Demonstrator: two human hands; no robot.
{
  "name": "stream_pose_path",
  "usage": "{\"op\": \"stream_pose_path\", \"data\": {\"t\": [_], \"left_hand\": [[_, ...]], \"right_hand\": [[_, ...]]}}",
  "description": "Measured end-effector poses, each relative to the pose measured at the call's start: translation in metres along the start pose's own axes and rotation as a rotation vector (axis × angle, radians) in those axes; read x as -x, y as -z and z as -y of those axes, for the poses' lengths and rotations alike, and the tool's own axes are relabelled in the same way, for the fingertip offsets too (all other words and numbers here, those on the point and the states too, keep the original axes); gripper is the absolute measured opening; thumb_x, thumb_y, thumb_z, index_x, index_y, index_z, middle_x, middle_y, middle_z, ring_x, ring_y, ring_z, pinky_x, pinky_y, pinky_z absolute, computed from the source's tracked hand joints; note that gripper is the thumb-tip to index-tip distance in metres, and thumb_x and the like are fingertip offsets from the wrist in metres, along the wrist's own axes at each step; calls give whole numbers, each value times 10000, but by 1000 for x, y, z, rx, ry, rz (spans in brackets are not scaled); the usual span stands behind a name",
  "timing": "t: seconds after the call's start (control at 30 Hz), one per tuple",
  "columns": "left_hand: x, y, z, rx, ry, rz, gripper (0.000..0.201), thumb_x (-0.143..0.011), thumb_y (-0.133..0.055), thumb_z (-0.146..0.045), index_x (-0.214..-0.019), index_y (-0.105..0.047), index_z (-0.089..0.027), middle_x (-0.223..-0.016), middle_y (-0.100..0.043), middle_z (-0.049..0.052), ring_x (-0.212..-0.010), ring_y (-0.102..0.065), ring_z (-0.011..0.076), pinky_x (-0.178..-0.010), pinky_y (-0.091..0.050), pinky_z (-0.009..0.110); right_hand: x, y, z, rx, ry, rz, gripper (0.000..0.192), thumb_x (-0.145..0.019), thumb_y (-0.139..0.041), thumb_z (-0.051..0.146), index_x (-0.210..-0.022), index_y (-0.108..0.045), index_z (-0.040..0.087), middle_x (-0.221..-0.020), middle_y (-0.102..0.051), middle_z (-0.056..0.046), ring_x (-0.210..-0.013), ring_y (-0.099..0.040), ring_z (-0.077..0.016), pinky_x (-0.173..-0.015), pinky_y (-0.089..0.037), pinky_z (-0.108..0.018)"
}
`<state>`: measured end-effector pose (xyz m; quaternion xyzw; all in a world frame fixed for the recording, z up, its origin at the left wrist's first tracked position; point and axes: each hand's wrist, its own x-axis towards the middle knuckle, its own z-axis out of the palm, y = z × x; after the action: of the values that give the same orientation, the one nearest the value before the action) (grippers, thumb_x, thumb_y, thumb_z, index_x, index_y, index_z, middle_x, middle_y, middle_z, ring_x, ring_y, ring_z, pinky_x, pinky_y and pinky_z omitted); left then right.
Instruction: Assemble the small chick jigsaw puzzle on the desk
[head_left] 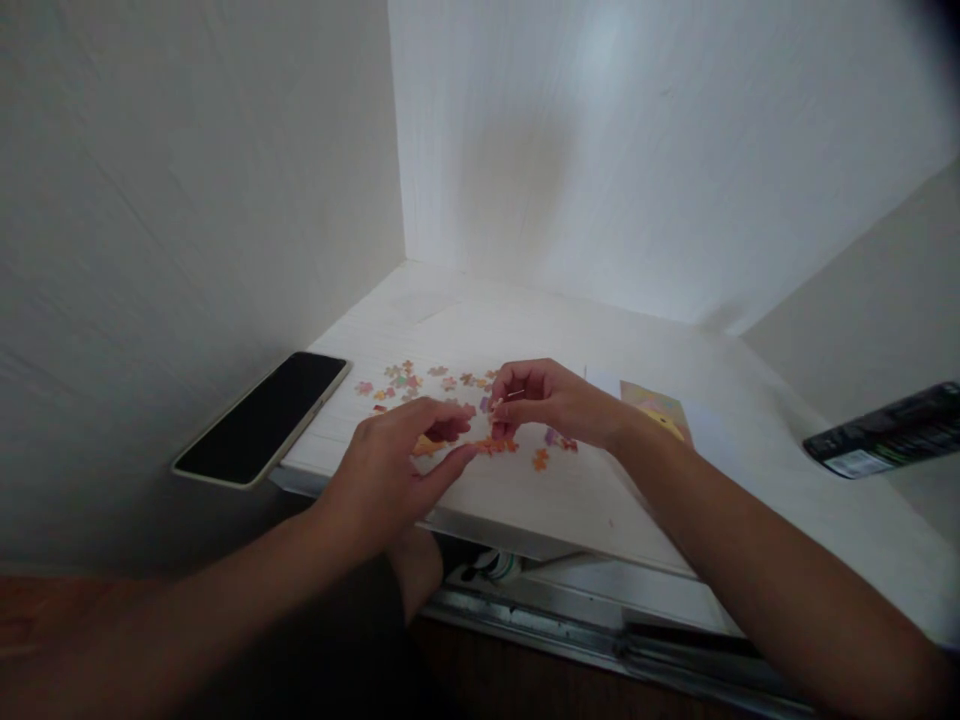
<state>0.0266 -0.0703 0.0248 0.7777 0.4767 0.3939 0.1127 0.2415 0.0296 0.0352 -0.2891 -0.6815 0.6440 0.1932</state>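
Small colourful puzzle pieces [409, 381] lie scattered on a white board [570, 490]. My left hand [394, 468] rests at the board's front, fingertips pressing on a few joined orange pieces [496, 446]. My right hand [547, 400] hovers just beyond, fingers curled and pinching a small piece above the joined ones. More loose pieces [541, 459] lie under and beside the right wrist.
A black phone [262, 418] leans at the board's left edge against the wall. A coloured picture card [656, 407] lies right of my right hand. A dark flat device [885, 432] juts in at the far right. White walls close the corner behind.
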Motion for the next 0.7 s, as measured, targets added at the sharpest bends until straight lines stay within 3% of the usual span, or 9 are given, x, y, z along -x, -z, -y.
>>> {"op": "stream_pose_path", "data": {"t": [0.1, 0.2, 0.4, 0.7], "left_hand": [[-1, -3, -1, 103, 61, -41, 202, -832, -704, -255, -1016, -669, -180, -861, -743, 10, -730, -699, 135, -715, -577, 255], [0, -6, 0, 162, 72, -59, 134, -854, -689, -233, -981, -695, -188, -824, -743, -7, -705, -692, 114, -700, -563, 227], [0, -8, 7, 126, 36, -18, 121, -897, -649, -252, -972, -730, -202, -862, -745, 6, -760, -685, 127, -739, -547, 244], [0, -6, 11, 79, -68, 17, 155, -902, -625, -212, -1024, -713, -174, -940, -734, 41, -816, -671, 141, -774, -532, 260]], "right_hand": [[-1, -17, -1, -93, 7, -46, 267, -764, -778, 363, -854, -624, 164, -785, -726, -28, -750, -689, -136, -718, -550, -279], [2, -26, 1, -72, -10, -52, 270, -751, -791, 375, -839, -652, 163, -763, -708, -16, -691, -648, -112, -662, -519, -249], [4, -16, 5, 106, -26, 11, 231, -793, -752, 375, -843, -689, 159, -703, -661, 5, -597, -572, -88, -564, -461, -227], [2, -11, 3, 126, -20, 47, 217, -795, -741, 328, -895, -650, 158, -668, -672, 11, -561, -594, -84, -467, -405, -185]]}}
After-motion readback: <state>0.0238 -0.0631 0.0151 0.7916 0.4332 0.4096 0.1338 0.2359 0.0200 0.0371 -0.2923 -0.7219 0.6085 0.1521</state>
